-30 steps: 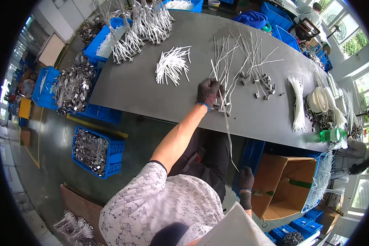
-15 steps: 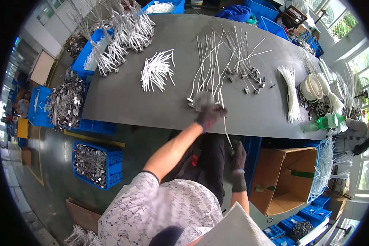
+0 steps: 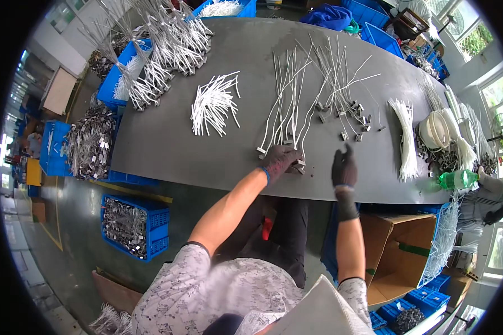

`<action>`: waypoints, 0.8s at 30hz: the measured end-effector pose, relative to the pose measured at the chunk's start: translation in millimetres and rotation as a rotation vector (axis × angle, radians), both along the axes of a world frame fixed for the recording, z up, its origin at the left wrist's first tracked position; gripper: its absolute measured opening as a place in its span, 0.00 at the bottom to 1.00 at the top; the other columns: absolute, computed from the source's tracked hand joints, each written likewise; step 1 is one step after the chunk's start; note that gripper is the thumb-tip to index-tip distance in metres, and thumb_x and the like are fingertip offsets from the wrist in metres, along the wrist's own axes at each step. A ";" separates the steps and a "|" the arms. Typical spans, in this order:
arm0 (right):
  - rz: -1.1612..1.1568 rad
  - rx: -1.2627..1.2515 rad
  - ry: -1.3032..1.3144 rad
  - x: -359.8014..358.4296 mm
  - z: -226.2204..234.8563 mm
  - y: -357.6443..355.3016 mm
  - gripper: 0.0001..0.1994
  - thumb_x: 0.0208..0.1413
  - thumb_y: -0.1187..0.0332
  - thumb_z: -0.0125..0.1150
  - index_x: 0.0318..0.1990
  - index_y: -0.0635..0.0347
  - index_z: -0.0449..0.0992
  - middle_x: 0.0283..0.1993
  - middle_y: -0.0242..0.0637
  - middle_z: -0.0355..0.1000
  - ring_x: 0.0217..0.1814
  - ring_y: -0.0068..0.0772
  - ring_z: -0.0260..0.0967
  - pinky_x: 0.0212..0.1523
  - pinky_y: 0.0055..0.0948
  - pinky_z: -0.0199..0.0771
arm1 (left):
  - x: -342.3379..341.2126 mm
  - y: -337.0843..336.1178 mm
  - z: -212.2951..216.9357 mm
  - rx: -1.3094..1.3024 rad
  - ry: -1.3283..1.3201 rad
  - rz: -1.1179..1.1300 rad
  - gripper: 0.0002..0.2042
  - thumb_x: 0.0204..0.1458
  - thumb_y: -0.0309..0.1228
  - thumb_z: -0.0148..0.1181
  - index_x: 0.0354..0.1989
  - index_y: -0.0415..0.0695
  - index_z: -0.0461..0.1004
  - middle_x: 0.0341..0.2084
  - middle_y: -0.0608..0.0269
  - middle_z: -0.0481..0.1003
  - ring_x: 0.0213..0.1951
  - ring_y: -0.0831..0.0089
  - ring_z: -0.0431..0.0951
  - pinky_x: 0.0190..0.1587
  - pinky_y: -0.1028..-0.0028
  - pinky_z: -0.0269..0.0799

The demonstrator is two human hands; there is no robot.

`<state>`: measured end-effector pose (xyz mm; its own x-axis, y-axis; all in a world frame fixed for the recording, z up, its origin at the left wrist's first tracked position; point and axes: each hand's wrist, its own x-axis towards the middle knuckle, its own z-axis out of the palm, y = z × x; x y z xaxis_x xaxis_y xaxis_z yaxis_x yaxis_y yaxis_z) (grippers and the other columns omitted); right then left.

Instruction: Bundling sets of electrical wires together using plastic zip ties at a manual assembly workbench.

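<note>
White wires [image 3: 288, 106] | ends beneath left hand [image 3: 281, 159], grip unclear | right hand [image 3: 345, 166] beside, spread

head view, left fisheye | from above, facing down | table [image 3: 207, 153] near

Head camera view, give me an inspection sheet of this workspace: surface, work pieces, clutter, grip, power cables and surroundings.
Surface: grey table, smooth-looking.
Work pieces: thin pale strands with small metal ends, in two fanned groups.
Clutter: pile of short white pieces at left; long white bundle and green bottle at right.
Grip: gloved left hand at the left group's metal ends, whether pinching one is unclear; gloved right hand near the table's front edge, nothing seen in it.
Power cables: nothing seen.
Surroundings: filled blue crate on the floor at left; open cardboard box by the front edge, right; another person at far right.
</note>
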<state>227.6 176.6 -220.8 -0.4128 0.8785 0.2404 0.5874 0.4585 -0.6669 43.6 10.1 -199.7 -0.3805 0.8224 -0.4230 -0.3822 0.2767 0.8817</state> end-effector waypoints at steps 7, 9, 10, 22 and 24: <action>-0.080 0.240 -0.408 -1.3 -25.6 108.3 0.17 0.60 0.61 0.59 0.54 0.56 0.76 0.46 0.55 0.74 0.47 0.62 0.73 0.47 0.54 0.72 | -89.2 11.1 -11.1 -0.393 1.005 -0.123 0.23 0.57 0.50 0.50 0.37 0.42 0.82 0.36 0.43 0.82 0.37 0.44 0.82 0.43 0.50 0.75; -0.119 0.180 -0.402 6.5 -33.8 107.4 0.15 0.59 0.59 0.59 0.49 0.57 0.77 0.44 0.54 0.74 0.46 0.62 0.73 0.47 0.54 0.72 | -119.2 6.9 -22.5 -0.606 1.133 0.134 0.20 0.56 0.46 0.50 0.38 0.44 0.83 0.39 0.43 0.81 0.43 0.43 0.82 0.44 0.51 0.77; -0.171 0.118 -0.419 13.2 -36.2 103.6 0.14 0.59 0.58 0.60 0.44 0.58 0.78 0.42 0.54 0.74 0.46 0.61 0.73 0.46 0.54 0.72 | -136.7 -0.3 -30.0 -0.670 1.164 0.177 0.21 0.56 0.48 0.51 0.39 0.44 0.83 0.40 0.45 0.81 0.43 0.44 0.82 0.44 0.51 0.77; -0.198 -0.122 -0.459 207.6 -78.2 -105.1 0.13 0.66 0.64 0.52 0.54 0.57 0.71 0.49 0.49 0.76 0.51 0.59 0.76 0.48 0.48 0.79 | -207.4 -21.3 -135.0 -0.746 1.356 0.189 0.13 0.55 0.37 0.57 0.39 0.43 0.82 0.39 0.49 0.83 0.41 0.53 0.85 0.39 0.55 0.80; -0.155 -0.311 -0.865 265.7 -85.5 -160.6 0.13 0.63 0.67 0.52 0.53 0.55 0.71 0.47 0.49 0.76 0.50 0.61 0.76 0.49 0.51 0.78 | -199.4 -29.2 -132.3 -0.532 0.315 0.278 0.09 0.52 0.36 0.63 0.35 0.44 0.80 0.29 0.56 0.82 0.29 0.65 0.83 0.28 0.63 0.77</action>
